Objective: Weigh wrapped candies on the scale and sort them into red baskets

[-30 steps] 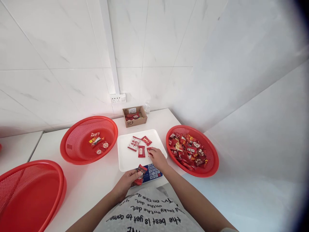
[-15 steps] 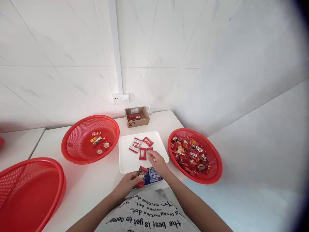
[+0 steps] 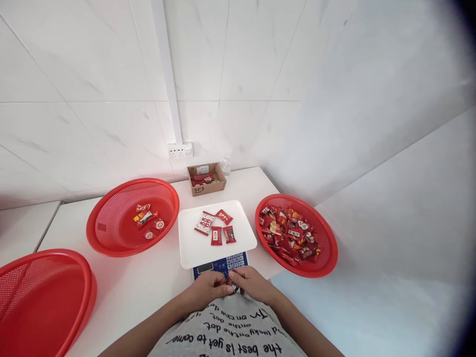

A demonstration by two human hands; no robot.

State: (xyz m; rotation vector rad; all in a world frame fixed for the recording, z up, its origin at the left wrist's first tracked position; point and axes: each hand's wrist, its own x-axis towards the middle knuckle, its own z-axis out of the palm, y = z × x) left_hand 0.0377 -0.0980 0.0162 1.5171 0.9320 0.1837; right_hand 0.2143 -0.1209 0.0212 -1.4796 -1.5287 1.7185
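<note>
My left hand (image 3: 208, 289) and my right hand (image 3: 255, 283) meet in front of my shirt, fingers closed on a dark red snack packet (image 3: 232, 284) that they mostly cover. Just beyond them is a blue kitchen scale (image 3: 205, 268) with a keypad and small display. On its white tray (image 3: 193, 252) lie several packets, apart from my hands: a white-and-red packet (image 3: 204, 223), a red packet (image 3: 223, 216), a red packet with a pale label (image 3: 216, 236) and a dark red one (image 3: 229, 234).
A red basket (image 3: 332, 263) heaped with packets stands at right. Another red basket (image 3: 92, 238) at left holds several packets. Stacked red baskets (image 3: 89, 292) fill the near left corner. Behind the tray sit a cardboard box (image 3: 210, 188) with packets and a clear plastic piece (image 3: 226, 166) by the wall.
My right hand has left a dark red packet lying on the tray and come back to my left hand. Both now grip the packet that the left held alone.
</note>
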